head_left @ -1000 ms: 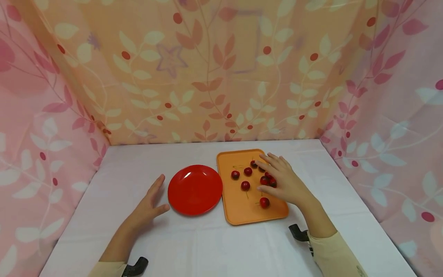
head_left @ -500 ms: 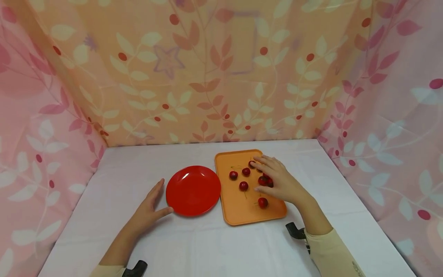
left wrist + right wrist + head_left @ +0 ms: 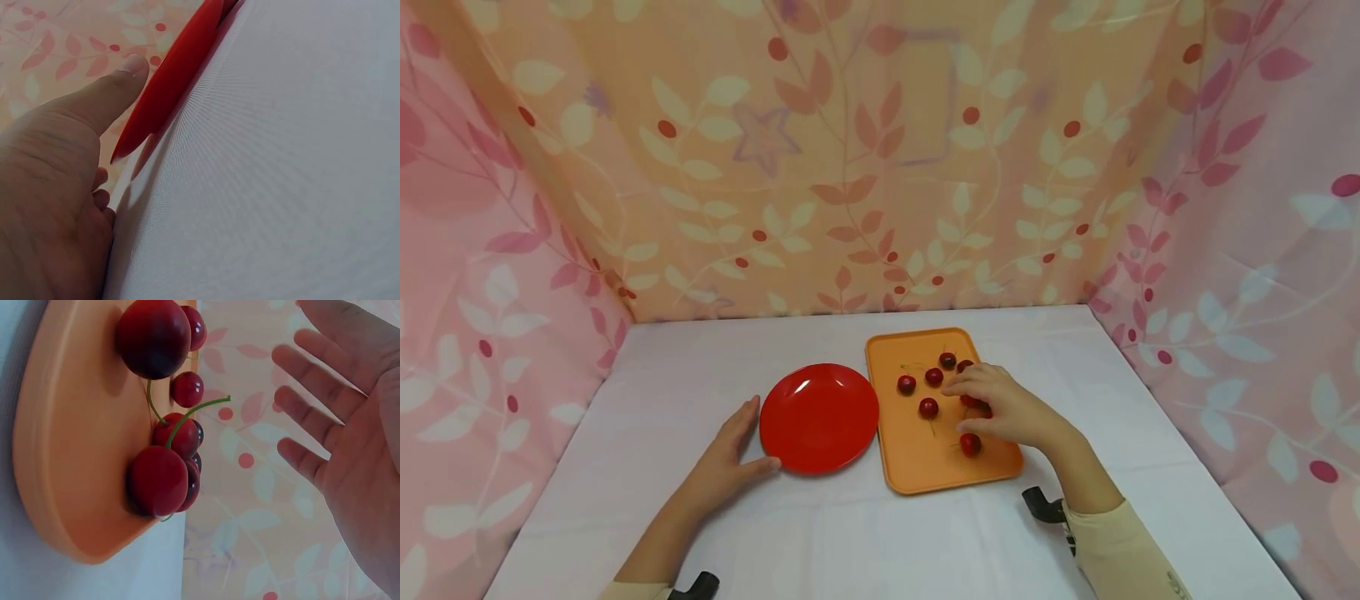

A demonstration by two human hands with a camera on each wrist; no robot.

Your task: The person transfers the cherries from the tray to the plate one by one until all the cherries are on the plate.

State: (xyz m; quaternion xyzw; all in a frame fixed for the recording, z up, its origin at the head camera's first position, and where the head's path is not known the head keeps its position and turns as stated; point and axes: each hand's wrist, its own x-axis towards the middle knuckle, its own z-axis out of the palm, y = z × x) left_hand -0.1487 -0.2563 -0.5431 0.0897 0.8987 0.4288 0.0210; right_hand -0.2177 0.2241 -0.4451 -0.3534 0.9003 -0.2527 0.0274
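Observation:
A glossy red plate (image 3: 820, 418) lies on the white cloth. My left hand (image 3: 718, 467) is spread at its left side, thumb tip right at the near rim and fingers along the left edge. In the left wrist view the thumb (image 3: 109, 94) is straight beside the plate's rim (image 3: 165, 84). To the right, an orange tray (image 3: 917, 462) bears several dark red cherries (image 3: 928, 408) with green stems. Over the tray's right side hovers my right hand (image 3: 1015, 410), fingers loosely bent and holding nothing, hiding some cherries. The right wrist view shows its fingers (image 3: 312, 369) apart from the cherries (image 3: 157, 481).
The plate's right rim meets the tray's left edge. White cloth (image 3: 820, 542) covers the table. Flowered curtains (image 3: 850, 167) hang behind and on both sides. Black curved pieces (image 3: 1043, 505) sit at both wrists.
My right hand has lowered over the cherries, its fingers bending more. My left hand has moved slightly right, bringing the thumb to the plate's rim. The view has shifted a little.

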